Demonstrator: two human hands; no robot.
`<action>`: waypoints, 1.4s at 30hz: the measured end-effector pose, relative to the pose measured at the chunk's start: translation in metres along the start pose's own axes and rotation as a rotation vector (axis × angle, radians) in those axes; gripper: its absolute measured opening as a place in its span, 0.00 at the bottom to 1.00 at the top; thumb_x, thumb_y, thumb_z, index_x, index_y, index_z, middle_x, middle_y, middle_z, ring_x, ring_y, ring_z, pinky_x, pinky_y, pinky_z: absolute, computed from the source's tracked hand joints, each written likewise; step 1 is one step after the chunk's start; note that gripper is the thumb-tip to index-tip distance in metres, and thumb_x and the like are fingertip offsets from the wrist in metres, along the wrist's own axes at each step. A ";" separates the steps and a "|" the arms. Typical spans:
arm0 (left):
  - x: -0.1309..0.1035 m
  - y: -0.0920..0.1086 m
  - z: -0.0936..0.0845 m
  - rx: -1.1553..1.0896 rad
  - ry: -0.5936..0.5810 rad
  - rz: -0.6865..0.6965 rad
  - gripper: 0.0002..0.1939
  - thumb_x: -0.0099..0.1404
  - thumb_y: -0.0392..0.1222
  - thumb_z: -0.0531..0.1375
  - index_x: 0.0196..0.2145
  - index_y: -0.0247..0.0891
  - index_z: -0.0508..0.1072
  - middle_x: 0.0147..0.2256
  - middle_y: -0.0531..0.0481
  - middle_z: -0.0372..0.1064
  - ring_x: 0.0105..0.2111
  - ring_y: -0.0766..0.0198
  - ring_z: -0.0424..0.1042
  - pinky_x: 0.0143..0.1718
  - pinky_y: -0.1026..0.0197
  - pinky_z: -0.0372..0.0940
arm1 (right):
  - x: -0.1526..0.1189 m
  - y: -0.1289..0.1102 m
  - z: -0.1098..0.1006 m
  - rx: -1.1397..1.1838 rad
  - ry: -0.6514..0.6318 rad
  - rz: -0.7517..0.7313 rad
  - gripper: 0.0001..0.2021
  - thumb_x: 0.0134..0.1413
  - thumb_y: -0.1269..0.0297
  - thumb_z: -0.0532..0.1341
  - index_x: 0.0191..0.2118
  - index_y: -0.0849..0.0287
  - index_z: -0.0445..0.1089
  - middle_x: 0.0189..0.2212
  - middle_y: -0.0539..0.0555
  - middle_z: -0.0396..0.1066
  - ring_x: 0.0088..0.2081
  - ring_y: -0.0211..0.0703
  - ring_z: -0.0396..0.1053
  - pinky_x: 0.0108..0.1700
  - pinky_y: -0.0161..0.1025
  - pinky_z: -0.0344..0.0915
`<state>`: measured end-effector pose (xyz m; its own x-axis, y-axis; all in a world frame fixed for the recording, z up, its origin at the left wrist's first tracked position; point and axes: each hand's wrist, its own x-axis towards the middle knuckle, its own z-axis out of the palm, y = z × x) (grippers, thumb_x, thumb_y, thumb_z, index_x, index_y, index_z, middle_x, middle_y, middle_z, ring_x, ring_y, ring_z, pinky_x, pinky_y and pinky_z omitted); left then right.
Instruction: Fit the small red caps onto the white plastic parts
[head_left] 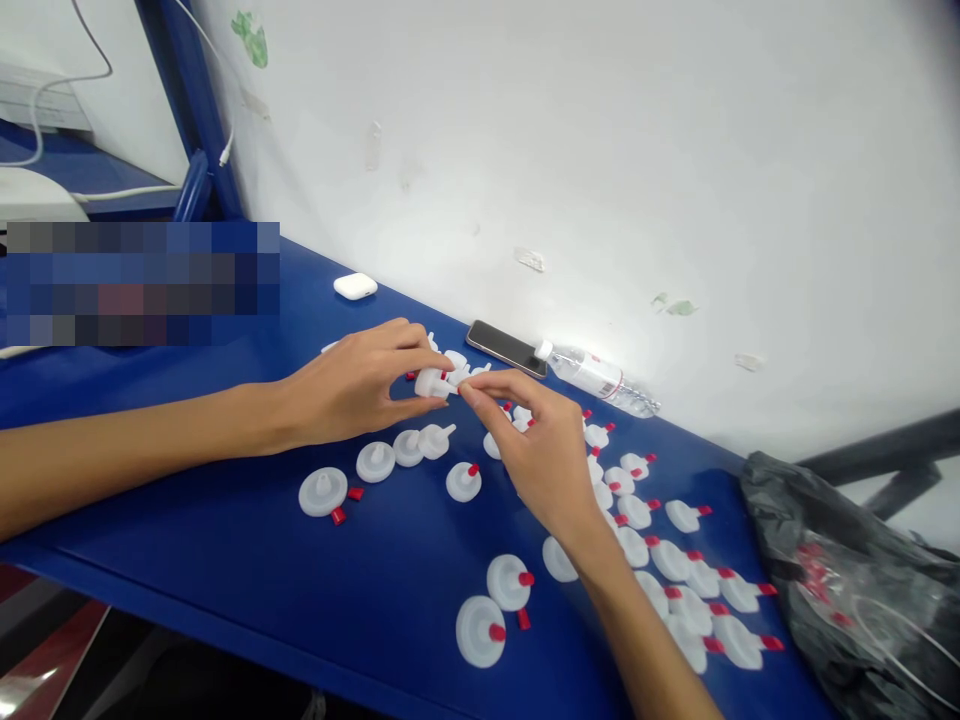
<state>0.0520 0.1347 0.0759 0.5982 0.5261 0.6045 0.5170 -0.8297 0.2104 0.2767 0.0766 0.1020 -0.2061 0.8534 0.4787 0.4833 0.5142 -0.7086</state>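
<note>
My left hand [367, 375] grips a white plastic disc with a spout [431, 383] between thumb and fingers. The fingertips of my right hand [536, 435] are pinched at the spout's tip; what they hold there is too small to make out. Below my left hand lie uncapped white discs [375, 462] and two loose red caps [355, 493]. One disc with a red tip [463, 482] rests between my hands. Several red-tipped discs [671, 560] spread over the blue table [360, 610] to the right, partly behind my right forearm.
Against the white wall lie a phone [506, 348], a clear bottle [600, 380] and a white earphone case [355, 287]. A black plastic bag [787, 520] with a clear bag of red pieces [817, 580] sits at the right. A blue post [191, 110] rises at the upper left.
</note>
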 end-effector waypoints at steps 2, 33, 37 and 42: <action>0.000 0.001 0.000 -0.007 0.003 0.007 0.14 0.72 0.48 0.62 0.52 0.40 0.76 0.39 0.47 0.70 0.39 0.59 0.68 0.36 0.59 0.64 | 0.000 0.000 0.000 -0.018 -0.002 0.004 0.06 0.67 0.64 0.64 0.41 0.50 0.79 0.40 0.47 0.83 0.44 0.44 0.80 0.49 0.40 0.73; 0.000 0.006 -0.007 0.017 0.239 0.282 0.15 0.69 0.50 0.66 0.53 0.50 0.76 0.55 0.42 0.59 0.52 0.56 0.66 0.36 0.61 0.73 | -0.005 -0.017 -0.001 0.661 -0.377 0.247 0.22 0.66 0.62 0.63 0.64 0.47 0.63 0.56 0.52 0.75 0.56 0.48 0.75 0.57 0.48 0.73; 0.002 0.005 -0.007 -0.027 0.270 0.348 0.14 0.69 0.48 0.66 0.51 0.47 0.76 0.54 0.42 0.61 0.51 0.57 0.68 0.36 0.60 0.73 | -0.006 -0.018 0.005 0.683 -0.346 0.183 0.18 0.63 0.62 0.67 0.57 0.51 0.70 0.52 0.53 0.77 0.54 0.48 0.75 0.56 0.46 0.73; 0.000 0.005 -0.007 -0.011 0.285 0.445 0.15 0.70 0.46 0.65 0.53 0.44 0.76 0.49 0.42 0.67 0.46 0.57 0.71 0.34 0.60 0.74 | -0.006 -0.021 0.011 0.642 -0.257 0.190 0.17 0.51 0.67 0.71 0.48 0.55 0.74 0.40 0.52 0.80 0.43 0.47 0.79 0.48 0.45 0.77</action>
<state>0.0500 0.1287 0.0825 0.5671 0.0521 0.8220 0.2434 -0.9640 -0.1068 0.2588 0.0620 0.1085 -0.4003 0.8855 0.2358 -0.0496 0.2360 -0.9705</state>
